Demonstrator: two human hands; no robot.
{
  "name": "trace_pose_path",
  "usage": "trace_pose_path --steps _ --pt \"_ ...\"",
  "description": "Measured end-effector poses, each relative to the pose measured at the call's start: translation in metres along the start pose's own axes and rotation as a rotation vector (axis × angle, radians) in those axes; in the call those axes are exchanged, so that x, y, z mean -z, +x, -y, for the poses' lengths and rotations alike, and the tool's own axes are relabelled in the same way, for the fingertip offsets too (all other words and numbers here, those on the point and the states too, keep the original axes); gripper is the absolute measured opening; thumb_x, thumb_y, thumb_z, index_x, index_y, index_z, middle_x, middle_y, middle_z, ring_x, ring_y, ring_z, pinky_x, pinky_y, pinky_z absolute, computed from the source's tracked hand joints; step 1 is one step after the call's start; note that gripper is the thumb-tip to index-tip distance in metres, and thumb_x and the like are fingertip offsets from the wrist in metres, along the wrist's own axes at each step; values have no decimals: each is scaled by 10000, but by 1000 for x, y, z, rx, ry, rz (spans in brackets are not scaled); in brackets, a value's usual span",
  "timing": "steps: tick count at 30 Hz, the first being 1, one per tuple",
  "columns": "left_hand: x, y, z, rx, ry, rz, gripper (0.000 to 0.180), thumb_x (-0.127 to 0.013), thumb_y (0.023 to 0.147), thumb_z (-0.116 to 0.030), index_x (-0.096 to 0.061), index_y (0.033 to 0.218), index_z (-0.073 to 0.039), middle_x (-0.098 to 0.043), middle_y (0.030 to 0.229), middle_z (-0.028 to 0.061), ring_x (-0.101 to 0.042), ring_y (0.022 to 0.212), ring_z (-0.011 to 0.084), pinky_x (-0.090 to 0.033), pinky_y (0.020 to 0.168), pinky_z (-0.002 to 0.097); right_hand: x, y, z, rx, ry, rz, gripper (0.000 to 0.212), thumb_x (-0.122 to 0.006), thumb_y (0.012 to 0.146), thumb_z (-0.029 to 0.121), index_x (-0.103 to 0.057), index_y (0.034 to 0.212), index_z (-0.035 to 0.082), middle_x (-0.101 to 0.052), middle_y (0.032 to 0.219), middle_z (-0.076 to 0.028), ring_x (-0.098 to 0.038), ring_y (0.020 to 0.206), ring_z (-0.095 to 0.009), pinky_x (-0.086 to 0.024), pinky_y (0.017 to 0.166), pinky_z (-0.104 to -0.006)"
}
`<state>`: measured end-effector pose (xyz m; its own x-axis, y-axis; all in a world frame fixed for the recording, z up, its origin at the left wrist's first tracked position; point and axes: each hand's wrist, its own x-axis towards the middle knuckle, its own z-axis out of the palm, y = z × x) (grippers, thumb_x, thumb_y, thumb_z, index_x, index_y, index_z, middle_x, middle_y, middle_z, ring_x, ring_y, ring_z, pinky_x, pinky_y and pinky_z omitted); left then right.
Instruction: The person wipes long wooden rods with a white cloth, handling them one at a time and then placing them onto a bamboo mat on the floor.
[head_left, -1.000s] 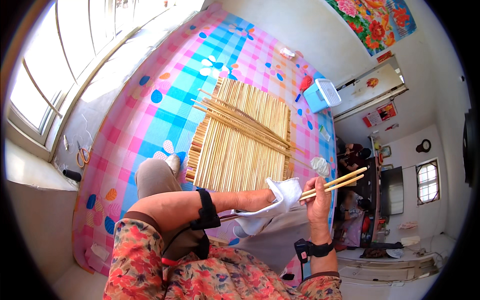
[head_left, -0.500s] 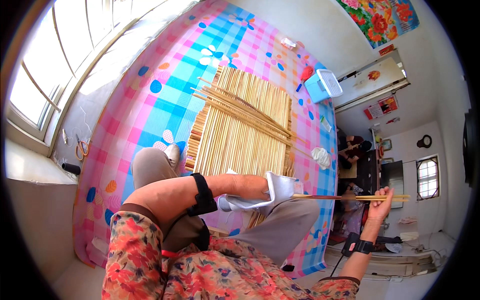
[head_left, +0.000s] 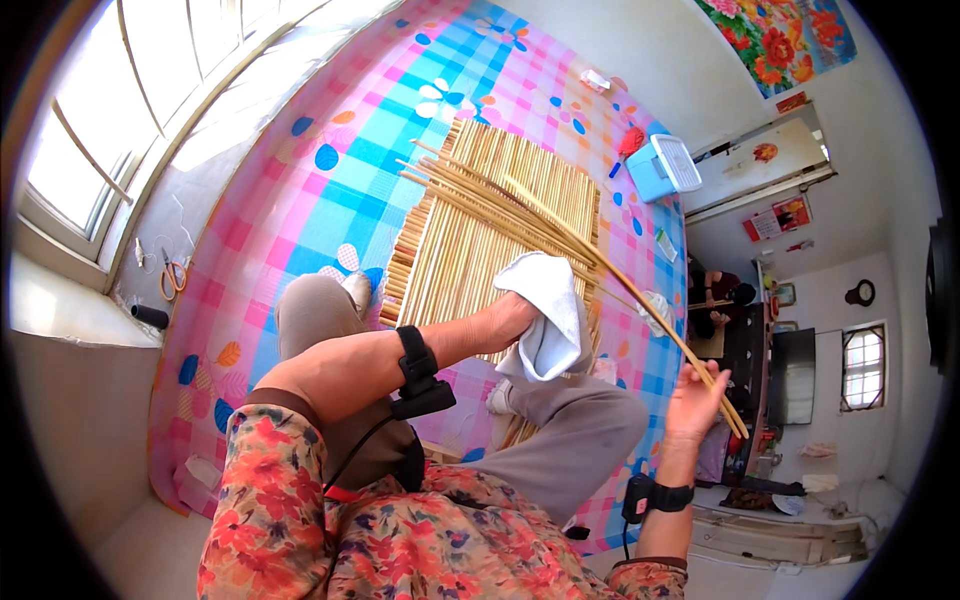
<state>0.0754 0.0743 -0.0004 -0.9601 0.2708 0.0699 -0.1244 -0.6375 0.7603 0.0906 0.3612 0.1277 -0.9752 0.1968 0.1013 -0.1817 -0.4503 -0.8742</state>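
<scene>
My left hand (head_left: pixel 514 318) is closed on a white cloth (head_left: pixel 552 335), which hangs in folds over my bent leg and the mat's near edge. To the right, my right hand (head_left: pixel 694 402) grips a few long thin wooden sticks (head_left: pixel 650 305) near their lower end. They slant up and left, their far ends above a layer of pale sticks (head_left: pixel 470 275) laid side by side. Across that layer lies a loose bunch of sticks (head_left: pixel 470 198). The cloth and the held sticks are apart. Part of my left fingers is hidden by the cloth.
I sit on a pink and blue checked sheet (head_left: pixel 270 240). A blue box with a white lid (head_left: pixel 655 175) stands far right, near a crumpled white bag (head_left: pixel 655 313). Scissors (head_left: pixel 174 277) and a black cylinder (head_left: pixel 150 316) lie on the left sill. Another person (head_left: pixel 722 290) sits at right.
The cloth has come off the sticks and moved up and away with my left hand. My right hand has come inward, swinging the sticks from level to slanting over the stick layer.
</scene>
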Motion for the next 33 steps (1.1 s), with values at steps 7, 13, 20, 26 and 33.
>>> trace_pose_path --steps 7,13,20,26,33 --pt "-7 6 -29 43 -350 -82 372 -536 821 -329 -501 1082 -66 -555 988 74 -563 856 159 -478 726 313 -121 -22 -113 -145 -25 148 307 -435 898 338 -518 942 46 -533 947 -71 -517 787 -164 -459 792 -336" --pt "-3 12 -39 71 -454 -153 314 -585 805 -282 -527 986 -32 -579 871 84 -578 754 163 -496 641 300 -140 -42 -145 -169 -138 265 354 -435 890 362 -512 1044 53 -523 1075 -71 -495 946 -178 -376 878 -327" --pt "4 27 -43 -53 -489 -407 223 -542 776 -113 -513 979 -24 -553 855 69 -542 756 171 -461 673 325 -123 -59 -152 -51 -613 398 418 -508 863 198 -385 1208 -2 -514 1089 -119 -530 854 -154 -442 767 -282" --pt "28 47 -56 -163 -368 -330 185 -596 800 -169 -515 929 -65 -544 835 52 -534 720 136 -463 591 299 -46 -51 -130 -431 -631 227 341 -388 917 267 -473 1071 -25 -555 856 -116 -569 627 -156 -497 549 -280" --pt "23 44 -50 -77 -265 -264 186 -579 817 -192 -512 935 -66 -545 834 57 -545 723 149 -471 580 315 -75 -58 -103 -562 -690 413 401 -381 919 345 -456 1081 -14 -547 796 -81 -549 588 -127 -478 526 -256"
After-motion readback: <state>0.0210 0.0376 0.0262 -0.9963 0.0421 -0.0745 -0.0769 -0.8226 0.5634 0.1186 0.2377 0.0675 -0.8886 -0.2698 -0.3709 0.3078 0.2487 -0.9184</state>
